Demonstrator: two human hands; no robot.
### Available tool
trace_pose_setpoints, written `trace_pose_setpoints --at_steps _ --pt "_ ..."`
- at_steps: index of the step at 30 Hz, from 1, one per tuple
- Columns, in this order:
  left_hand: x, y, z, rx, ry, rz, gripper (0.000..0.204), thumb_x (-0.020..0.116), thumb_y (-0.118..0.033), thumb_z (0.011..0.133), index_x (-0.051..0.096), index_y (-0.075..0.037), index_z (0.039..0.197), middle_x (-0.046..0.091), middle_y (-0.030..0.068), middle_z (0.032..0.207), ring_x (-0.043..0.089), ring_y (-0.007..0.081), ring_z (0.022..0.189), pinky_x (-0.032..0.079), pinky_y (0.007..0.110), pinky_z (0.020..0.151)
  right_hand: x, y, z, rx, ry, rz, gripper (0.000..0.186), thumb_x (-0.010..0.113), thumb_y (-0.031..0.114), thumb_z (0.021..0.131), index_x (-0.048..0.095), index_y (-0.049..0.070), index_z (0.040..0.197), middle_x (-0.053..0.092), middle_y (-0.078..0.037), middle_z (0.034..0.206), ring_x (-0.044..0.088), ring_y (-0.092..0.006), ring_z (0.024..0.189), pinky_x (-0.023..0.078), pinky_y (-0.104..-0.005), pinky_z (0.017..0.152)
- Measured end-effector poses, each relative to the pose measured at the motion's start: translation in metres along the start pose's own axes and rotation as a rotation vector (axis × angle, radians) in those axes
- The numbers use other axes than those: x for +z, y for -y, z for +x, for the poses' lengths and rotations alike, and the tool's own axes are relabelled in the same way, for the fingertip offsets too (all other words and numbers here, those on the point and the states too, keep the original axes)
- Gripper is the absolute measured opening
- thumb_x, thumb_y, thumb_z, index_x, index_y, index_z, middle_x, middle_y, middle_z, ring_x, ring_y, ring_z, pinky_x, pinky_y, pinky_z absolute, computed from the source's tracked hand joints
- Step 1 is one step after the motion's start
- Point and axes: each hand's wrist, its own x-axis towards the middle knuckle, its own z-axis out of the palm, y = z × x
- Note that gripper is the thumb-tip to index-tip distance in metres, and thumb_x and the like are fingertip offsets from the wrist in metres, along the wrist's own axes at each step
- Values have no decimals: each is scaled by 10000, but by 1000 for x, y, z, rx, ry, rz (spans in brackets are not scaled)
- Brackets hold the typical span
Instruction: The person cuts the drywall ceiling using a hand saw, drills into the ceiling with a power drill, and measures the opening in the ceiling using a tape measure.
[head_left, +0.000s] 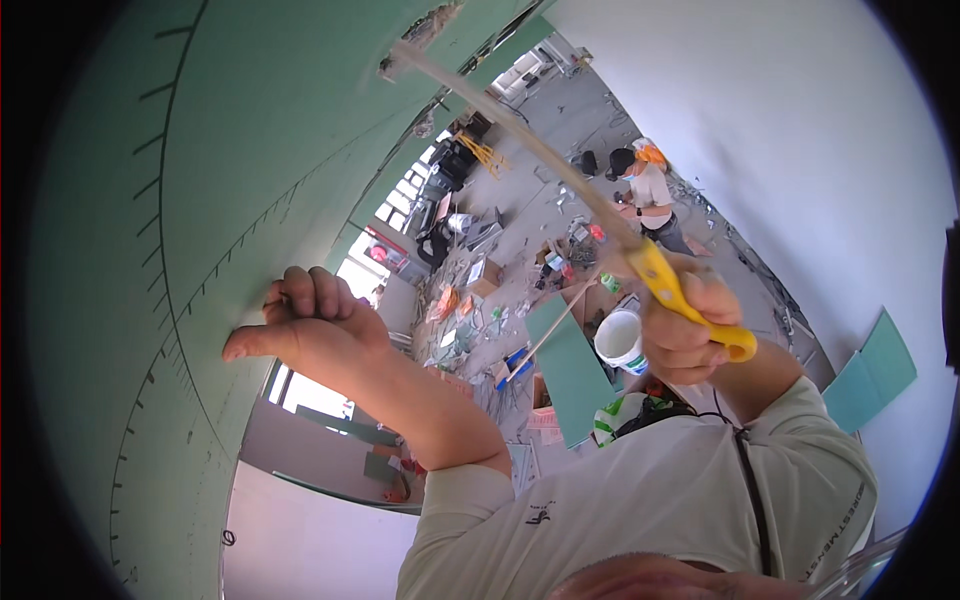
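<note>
My right hand point(688, 322) is wrapped round the yellow handle of a drywall saw point(655, 270). Its long, narrow blade, blurred by motion, slants up and left to a ragged hole point(432, 28) in the green board point(240, 130) overhead. The blade's tip overlaps the near end of the hole; I cannot tell how deep it goes. Empty, with the thumb stretched out and the fingers loosely curled, my left hand point(315, 322) is up at the green board's surface. Dark lines with short cross strokes run along the board.
Below stand a white bucket point(620, 338), a leaning green panel point(570, 365) and a cardboard box point(484, 276). A co-worker point(650, 195) in a cap is on the debris-strewn floor point(565, 125). A white wall point(800, 130) rises at right, with green board pieces point(872, 375) against it.
</note>
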Motion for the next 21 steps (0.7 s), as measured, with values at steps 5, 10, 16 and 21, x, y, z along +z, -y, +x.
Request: trace_pose_setpoints --at_steps 5,10,16,21 --pt "-2 0 1 2 37 -41 727 324 -840 784 531 -148 706 344 -48 543 264 49 430 174 214 386 14 9 -122 -144 -495 -707 467 581 183 940 461 -74 1311 534 -69 605 428 -127 375 324 -243 320" --pt "-5 3 1 43 74 -51 698 372 -806 808 547 -137 714 341 -46 549 267 50 432 177 218 384 73 13 -117 -435 -1230 -1717 420 666 16 840 542 -44 1237 622 -110 793 538 -138 574 431 -212 505" --pt "-20 11 11 69 193 -73 630 436 -727 865 574 -128 728 350 -44 561 270 53 437 183 216 388 105 11 -49 -357 -727 -3294 440 619 -27 849 576 14 1285 576 -62 794 407 -148 583 349 -260 538" --pt "-15 17 14 103 250 -154 550 478 -632 923 580 -127 731 360 -44 586 283 52 452 197 211 398 122 -2 -18 -171 -629 -3763 460 627 -15 838 571 11 1294 522 -55 729 378 -157 569 345 -276 541"
